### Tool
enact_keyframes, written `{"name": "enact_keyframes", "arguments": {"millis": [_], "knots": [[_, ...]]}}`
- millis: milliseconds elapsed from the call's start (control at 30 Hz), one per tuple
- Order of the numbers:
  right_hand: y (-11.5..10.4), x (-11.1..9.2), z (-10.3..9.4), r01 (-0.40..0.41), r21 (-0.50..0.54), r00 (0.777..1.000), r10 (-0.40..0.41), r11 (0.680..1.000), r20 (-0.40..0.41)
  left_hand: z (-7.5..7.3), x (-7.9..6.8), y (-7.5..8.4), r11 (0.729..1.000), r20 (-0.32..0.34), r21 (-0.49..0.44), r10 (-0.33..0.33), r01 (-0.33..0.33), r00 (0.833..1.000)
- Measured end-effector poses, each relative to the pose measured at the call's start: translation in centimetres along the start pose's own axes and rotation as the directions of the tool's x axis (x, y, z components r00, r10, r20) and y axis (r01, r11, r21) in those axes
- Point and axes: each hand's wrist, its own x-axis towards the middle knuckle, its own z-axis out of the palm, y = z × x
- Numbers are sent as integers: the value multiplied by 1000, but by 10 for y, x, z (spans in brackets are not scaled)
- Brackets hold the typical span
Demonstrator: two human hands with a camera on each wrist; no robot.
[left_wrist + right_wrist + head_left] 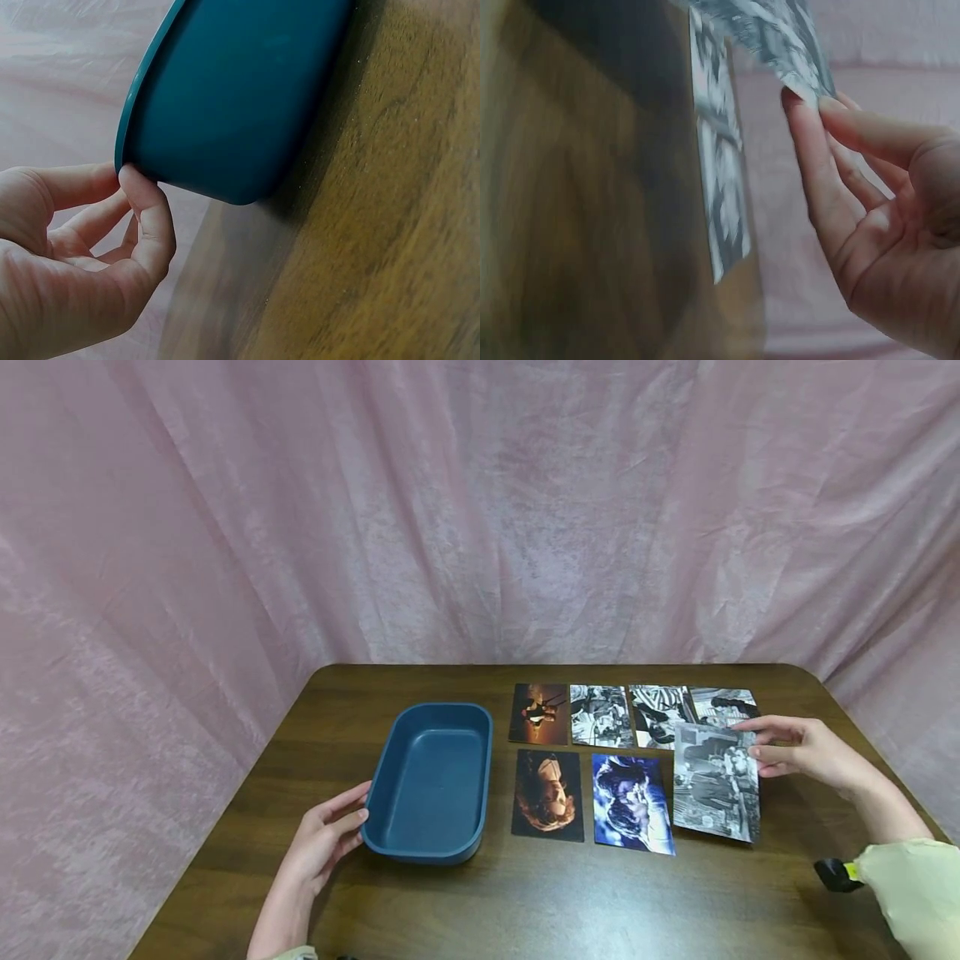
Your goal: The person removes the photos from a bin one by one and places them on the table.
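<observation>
My right hand (806, 747) pinches a black-and-white photo card (716, 785) by its upper right edge, between thumb and fingers. The card hangs tilted above the table and overlaps the back row of photos. In the right wrist view the held card appears at the top, with the fingertips at its corner. My left hand (318, 839) grips the rim of a deep blue rectangular tray (427, 852) at its near left side. Thumb and fingers meet at the tray's rim in the left wrist view. Inside, the tray shows only its bare floor.
Along the back lie a brown-toned photo (538, 714) and several black-and-white photos (602, 717). In front are a dark portrait photo (548, 797) and a blue-toned photo (632, 802). All rest on a brown wooden table (547, 902). A pink curtain (525, 527) hangs behind.
</observation>
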Motion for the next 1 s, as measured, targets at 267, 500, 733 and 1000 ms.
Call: {"name": "enact_keyframes", "arguments": {"millis": [267,500,733,1000], "knots": [[23,-3,-1,-100,-2,990,100,995,102,0,0,1,1000,4,1,0,0,1000],[24,2,16,-207,-156,975,217,966,45,0,1,1,1000,3,3,1,-1,1000],[23,-1,27,-241,-297,970,233,924,-62,1,1,1,1000,-6,-3,0,0,1000],[24,-2,33,-235,-314,971,210,920,-114,2,1,1,1000,-15,-4,-7,7,1000]]}}
